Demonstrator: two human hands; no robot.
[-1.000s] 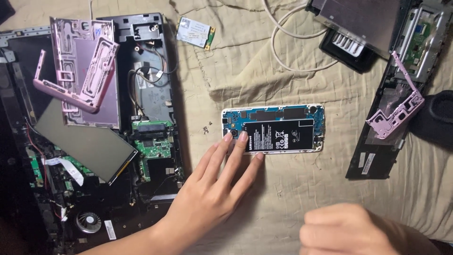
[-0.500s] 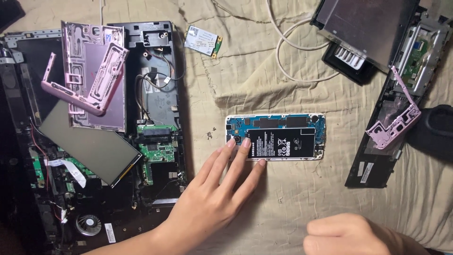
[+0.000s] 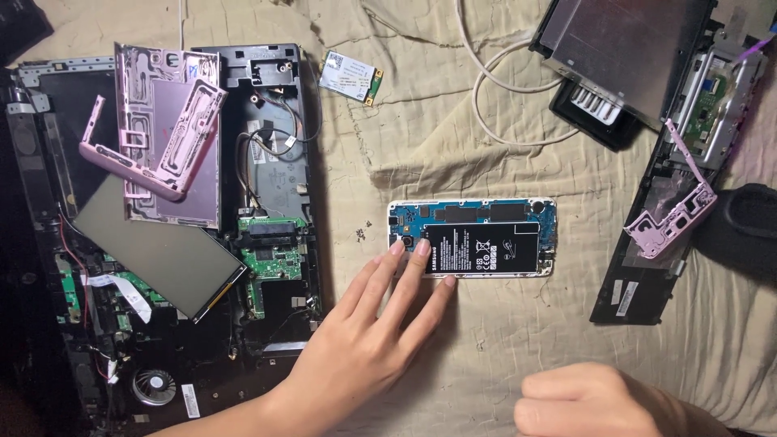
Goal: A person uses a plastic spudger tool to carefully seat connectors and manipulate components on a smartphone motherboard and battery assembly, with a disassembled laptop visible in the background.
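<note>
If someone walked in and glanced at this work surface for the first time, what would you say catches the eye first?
Probably the opened phone at the centre of the beige cloth, its black battery and blue board bare, with the left hand resting its fingertips on the phone's near left corner. To the left lies a gutted laptop with pink frames on it; the right hand sits curled at the bottom edge.

Single head view, steep downward look, close over cloth-covered worktop

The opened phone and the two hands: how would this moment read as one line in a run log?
left hand: fingertips on opened phone | right hand: resting on cloth, holds nothing | phone: flat, battery exposed
</note>
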